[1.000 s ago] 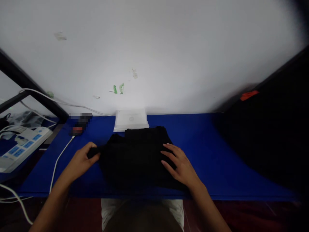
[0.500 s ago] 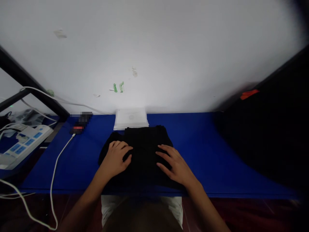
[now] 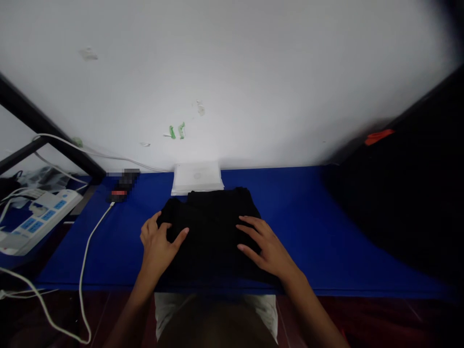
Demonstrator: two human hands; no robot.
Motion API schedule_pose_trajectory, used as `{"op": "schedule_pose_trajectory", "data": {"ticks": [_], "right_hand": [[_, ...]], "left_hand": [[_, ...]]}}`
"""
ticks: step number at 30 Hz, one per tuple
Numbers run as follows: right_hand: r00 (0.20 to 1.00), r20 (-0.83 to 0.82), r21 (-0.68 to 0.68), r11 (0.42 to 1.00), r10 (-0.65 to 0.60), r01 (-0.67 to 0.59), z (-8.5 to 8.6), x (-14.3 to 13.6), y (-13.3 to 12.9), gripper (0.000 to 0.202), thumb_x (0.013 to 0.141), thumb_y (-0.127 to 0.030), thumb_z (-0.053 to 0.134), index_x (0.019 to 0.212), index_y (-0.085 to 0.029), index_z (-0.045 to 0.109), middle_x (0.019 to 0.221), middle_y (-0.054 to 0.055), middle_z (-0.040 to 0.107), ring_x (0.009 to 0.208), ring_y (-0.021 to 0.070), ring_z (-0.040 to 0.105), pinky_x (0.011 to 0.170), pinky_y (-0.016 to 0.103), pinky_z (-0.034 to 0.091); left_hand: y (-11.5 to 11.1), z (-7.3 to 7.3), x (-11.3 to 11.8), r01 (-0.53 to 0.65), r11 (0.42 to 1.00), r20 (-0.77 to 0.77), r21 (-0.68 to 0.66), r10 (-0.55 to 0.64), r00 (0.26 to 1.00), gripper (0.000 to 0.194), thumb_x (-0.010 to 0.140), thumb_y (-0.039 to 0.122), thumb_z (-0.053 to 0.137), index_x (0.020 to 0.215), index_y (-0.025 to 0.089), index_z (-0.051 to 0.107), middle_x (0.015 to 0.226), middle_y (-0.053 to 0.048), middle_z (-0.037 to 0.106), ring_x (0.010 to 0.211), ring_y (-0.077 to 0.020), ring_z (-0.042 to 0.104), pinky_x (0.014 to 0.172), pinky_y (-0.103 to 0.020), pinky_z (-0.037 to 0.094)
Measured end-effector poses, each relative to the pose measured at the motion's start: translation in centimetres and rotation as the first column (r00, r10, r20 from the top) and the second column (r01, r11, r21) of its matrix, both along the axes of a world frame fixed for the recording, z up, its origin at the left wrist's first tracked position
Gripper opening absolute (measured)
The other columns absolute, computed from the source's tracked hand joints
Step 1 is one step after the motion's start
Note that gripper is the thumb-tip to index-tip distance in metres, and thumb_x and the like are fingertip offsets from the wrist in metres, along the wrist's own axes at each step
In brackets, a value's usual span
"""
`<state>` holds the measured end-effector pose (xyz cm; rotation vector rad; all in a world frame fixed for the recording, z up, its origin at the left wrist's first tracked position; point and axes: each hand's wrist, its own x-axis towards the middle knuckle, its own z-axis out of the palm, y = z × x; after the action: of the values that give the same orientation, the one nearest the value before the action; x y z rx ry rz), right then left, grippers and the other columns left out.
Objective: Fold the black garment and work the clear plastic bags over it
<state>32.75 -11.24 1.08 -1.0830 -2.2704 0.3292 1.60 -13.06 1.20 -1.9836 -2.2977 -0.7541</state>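
Observation:
A folded black garment lies on the blue tabletop at its front edge; its exact kind is hard to make out. At the garment's left edge is my left hand, thumb stretched over the cloth and fingers apart along the side. My right hand rests on the right part of the cloth with its fingers spread. Behind the garment, close to the wall, sits a flat stack of white packets.
To the left lie a dark, partly pixelated device with a white cable and a white power strip. A large black mass with an orange patch stands at right. A white wall rises behind.
My left hand has moved left and slightly down, from on top of the garment to its left edge, with the thumb spread wider. My right hand has hardly moved.

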Motion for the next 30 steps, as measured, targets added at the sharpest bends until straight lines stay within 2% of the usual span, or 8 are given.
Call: {"op": "schedule_pose_trajectory", "data": {"ticks": [9,11,15,19,22,25,28,30], "right_hand": [[0.995,-0.072,-0.013,0.998,-0.069,0.068,-0.1,0.4,-0.1,0.038,0.094,-0.036,0.056,0.128,-0.022,0.051,0.133,0.015,0.055,0.121,0.0289,0.052,0.097,0.051,0.049],[0.995,-0.067,-0.017,0.998,-0.069,0.068,-0.1,0.3,-0.1,0.037,0.093,-0.037,0.056,0.127,-0.022,0.051,0.131,0.014,0.056,0.120,0.0287,0.053,0.097,0.051,0.048],[0.998,-0.045,-0.036,0.999,-0.037,0.035,-0.2,0.3,-0.1,0.035,0.093,-0.035,0.056,0.125,-0.021,0.052,0.126,0.013,0.060,0.116,0.0276,0.056,0.097,0.051,0.047],[0.999,-0.042,-0.029,1.000,0.000,-0.001,-0.2,0.4,-0.1,0.028,0.095,-0.027,0.051,0.122,-0.021,0.054,0.117,0.011,0.065,0.112,0.0256,0.058,0.098,0.050,0.045],[0.998,-0.055,0.000,1.000,0.013,-0.013,0.1,0.2,0.0,0.030,0.094,-0.021,0.049,0.124,-0.021,0.052,0.119,0.011,0.064,0.113,0.0251,0.058,0.098,0.050,0.046],[0.999,-0.044,0.053,0.998,0.027,-0.025,1.0,-0.7,0.3,0.051,0.089,-0.024,0.057,0.136,-0.019,0.042,0.135,0.017,0.053,0.126,0.0285,0.049,0.101,0.052,0.044],[0.996,0.005,0.122,0.989,0.085,-0.085,2.1,-1.8,0.6,0.064,0.081,-0.022,0.063,0.140,-0.014,0.039,0.145,0.021,0.042,0.135,0.0328,0.039,0.105,0.056,0.041],[0.986,0.032,0.155,0.974,0.163,-0.166,2.6,-2.3,0.8,0.055,0.075,-0.013,0.058,0.129,-0.015,0.048,0.139,0.020,0.050,0.131,0.0317,0.045,0.105,0.056,0.041]], "left_hand": [[1.8,3.8,0.7,0.073,0.929,0.039,0.363,-0.093,0.995,0.018,0.081,0.032,0.069,0.087,0.020,0.057,0.127,-0.013,0.053,0.121,-0.0338,0.046,0.099,-0.053,0.040],[2.0,4.1,2.1,0.249,0.909,0.027,0.335,-0.273,0.962,0.023,0.080,0.032,0.071,0.094,0.020,0.057,0.126,-0.012,0.053,0.119,-0.0316,0.048,0.099,-0.051,0.041],[1.9,3.5,5.8,0.609,0.789,-0.086,0.083,-0.604,0.793,0.052,0.070,0.041,0.082,0.110,0.020,0.058,0.140,-0.016,0.045,0.125,-0.0363,0.042,0.101,-0.055,0.040],[1.8,2.8,7.4,0.628,0.777,-0.197,0.039,-0.611,0.767,0.038,0.072,0.028,0.079,0.104,0.016,0.062,0.143,-0.018,0.045,0.124,-0.0382,0.043,0.102,-0.058,0.037],[2.0,2.9,7.0,0.628,0.768,-0.197,0.121,-0.602,0.774,0.017,0.080,0.016,0.067,0.097,0.016,0.064,0.133,-0.015,0.055,0.119,-0.0338,0.048,0.100,-0.054,0.040],[2.0,3.4,6.5,0.630,0.736,-0.103,0.249,-0.627,0.772,0.015,0.083,0.015,0.062,0.097,0.016,0.065,0.125,-0.013,0.060,0.115,-0.0306,0.051,0.097,-0.050,0.044],[2.0,4.0,6.3,0.688,0.664,0.039,0.293,-0.727,0.685,0.015,0.085,0.021,0.064,0.099,0.017,0.066,0.126,-0.013,0.058,0.116,-0.0284,0.050,0.098,-0.047,0.045],[2.7,4.3,5.9,0.770,0.581,0.117,0.262,-0.812,0.572,0.022,0.084,0.031,0.070,0.101,0.019,0.067,0.126,-0.012,0.058,0.117,-0.0274,0.052,0.099,-0.045,0.046]]}}
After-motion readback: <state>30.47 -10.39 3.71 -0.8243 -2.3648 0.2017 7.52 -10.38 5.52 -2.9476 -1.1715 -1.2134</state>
